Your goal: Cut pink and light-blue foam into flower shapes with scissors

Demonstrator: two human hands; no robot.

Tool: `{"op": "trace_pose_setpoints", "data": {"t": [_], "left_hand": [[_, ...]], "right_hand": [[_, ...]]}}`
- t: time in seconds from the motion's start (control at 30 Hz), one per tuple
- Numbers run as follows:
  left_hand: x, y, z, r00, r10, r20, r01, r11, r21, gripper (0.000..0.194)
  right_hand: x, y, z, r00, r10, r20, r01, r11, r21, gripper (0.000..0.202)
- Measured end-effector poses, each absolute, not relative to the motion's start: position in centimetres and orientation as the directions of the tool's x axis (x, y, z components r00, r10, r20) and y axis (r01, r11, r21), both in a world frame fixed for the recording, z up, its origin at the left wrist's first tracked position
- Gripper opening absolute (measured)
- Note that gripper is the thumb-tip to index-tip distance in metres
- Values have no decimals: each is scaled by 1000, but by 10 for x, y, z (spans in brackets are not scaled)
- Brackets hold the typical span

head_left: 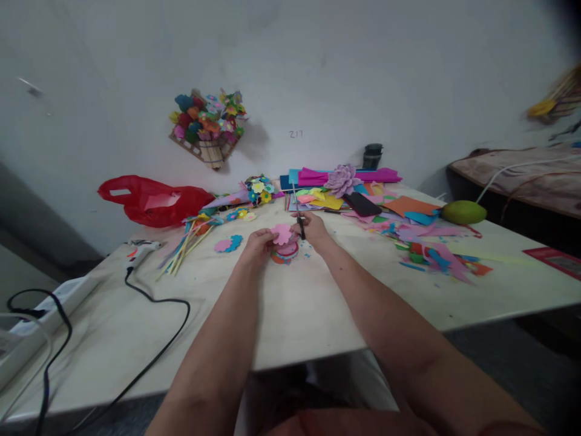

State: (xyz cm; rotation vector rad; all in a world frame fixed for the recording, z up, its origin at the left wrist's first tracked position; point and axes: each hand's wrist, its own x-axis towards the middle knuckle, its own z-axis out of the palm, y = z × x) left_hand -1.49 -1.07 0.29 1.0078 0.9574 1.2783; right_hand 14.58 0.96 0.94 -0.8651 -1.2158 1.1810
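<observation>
My left hand [259, 243] pinches a pink scallop-edged paper flower [282, 234] by its left side. In my right hand [314, 229] is a pair of scissors [300, 223], gripped by the dark handles, with the blades pointing up and away from me. The flower is close beside the scissors' handles. Below it on the table lies a small round stack of coloured paper pieces [285, 254], partly covered by the flower. Two more scalloped shapes, a pink flower [223, 245] and a blue flower [235, 243], overlap on the table left of my left hand.
A glue gun [141, 249] with a black cord lies at the left, near a white power strip [68, 303]. A red plastic bag [158, 203] is behind it. Paper scraps [436, 251], a black phone [362, 204] and a green fruit-like object [463, 212] lie to the right.
</observation>
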Motion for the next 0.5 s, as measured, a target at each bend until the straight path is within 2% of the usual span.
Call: {"op": "trace_pose_setpoints", "data": {"t": [0.23, 0.5], "left_hand": [[-14, -14, 7, 52, 999, 14, -270, 1, 963, 17], [-15, -13, 6, 55, 998, 19, -249, -5, 969, 18]], "right_hand": [[151, 10, 15, 62, 984, 168, -285, 179, -942, 36], [158, 15, 14, -19, 988, 155, -145, 151, -978, 36]]}}
